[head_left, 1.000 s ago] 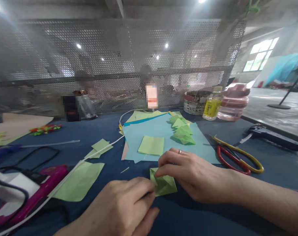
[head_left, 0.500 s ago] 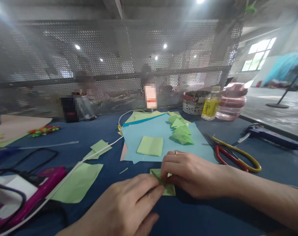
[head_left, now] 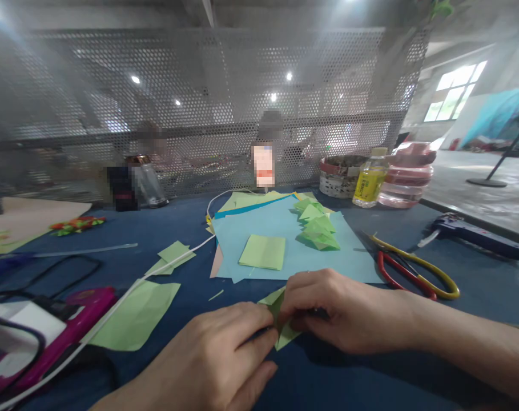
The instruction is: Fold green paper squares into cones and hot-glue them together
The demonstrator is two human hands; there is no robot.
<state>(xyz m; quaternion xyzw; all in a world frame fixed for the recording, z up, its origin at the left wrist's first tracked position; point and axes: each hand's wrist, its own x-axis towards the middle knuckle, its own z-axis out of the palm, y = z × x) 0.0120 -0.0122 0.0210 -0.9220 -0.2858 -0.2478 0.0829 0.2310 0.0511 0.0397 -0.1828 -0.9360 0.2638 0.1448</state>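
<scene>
Right at the pinch, both hands grasp the folded green paper piece [head_left: 284, 337]: the left hand [head_left: 225, 354] clamps it between thumb and forefinger, and the right hand [head_left: 340, 311] closes its fingertips on the opposite side, so neither hand is nearer. The piece stands tilted between them near the middle of the table's [head_left: 370, 379] near edge, its long axis running from the far side toward the person. Just beyond lies a light blue sheet [head_left: 285, 234] carrying a green square [head_left: 262, 252], with scissors [head_left: 413, 268] toward the right edge
</scene>
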